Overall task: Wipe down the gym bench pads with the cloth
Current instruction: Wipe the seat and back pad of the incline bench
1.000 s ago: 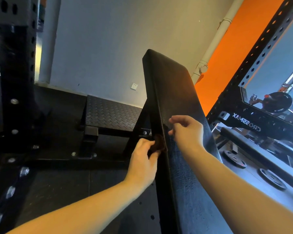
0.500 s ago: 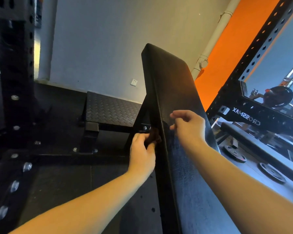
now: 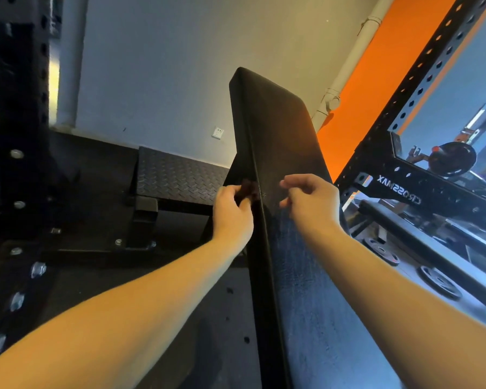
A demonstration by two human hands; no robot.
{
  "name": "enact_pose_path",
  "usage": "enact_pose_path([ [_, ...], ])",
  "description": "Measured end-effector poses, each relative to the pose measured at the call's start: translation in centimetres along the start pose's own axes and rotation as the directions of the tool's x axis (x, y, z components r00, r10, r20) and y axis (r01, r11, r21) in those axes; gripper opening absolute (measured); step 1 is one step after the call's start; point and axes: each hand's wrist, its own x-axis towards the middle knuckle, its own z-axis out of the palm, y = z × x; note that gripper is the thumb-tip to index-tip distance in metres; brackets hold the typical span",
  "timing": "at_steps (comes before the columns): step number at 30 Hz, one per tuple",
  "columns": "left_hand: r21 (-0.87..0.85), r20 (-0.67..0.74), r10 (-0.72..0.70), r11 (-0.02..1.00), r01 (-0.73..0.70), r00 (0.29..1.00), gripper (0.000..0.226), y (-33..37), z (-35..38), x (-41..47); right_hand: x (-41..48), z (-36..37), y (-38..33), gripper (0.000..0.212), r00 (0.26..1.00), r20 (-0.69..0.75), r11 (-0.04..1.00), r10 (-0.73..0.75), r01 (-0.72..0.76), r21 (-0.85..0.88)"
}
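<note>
Left hand (image 3: 232,217): my fingers pinch the small dark brown cloth (image 3: 247,189), higher up than a second ago.
Cloth: against the left side edge of the tilted black vinyl bench pad (image 3: 281,130), about midway; the upper stretch is probably still unwiped.
Right hand (image 3: 312,202): fingers curled, seemingly empty, over the pad's face.

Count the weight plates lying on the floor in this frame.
2. One weight plate lies just right of the right forearm; the second plate lies further right, nearer the camera. Others may be hidden behind the arm or bench pad.
</note>
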Motion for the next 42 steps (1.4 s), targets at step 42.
enact_pose_path([
  [42,0.090,0.124,0.036,0.995,-0.048,0.992,0.019,-2.2,-2.7,-6.7,0.8,1.5,2.3,0.029,0.990,0.050,0.978,0.130,-0.137,0.159],
])
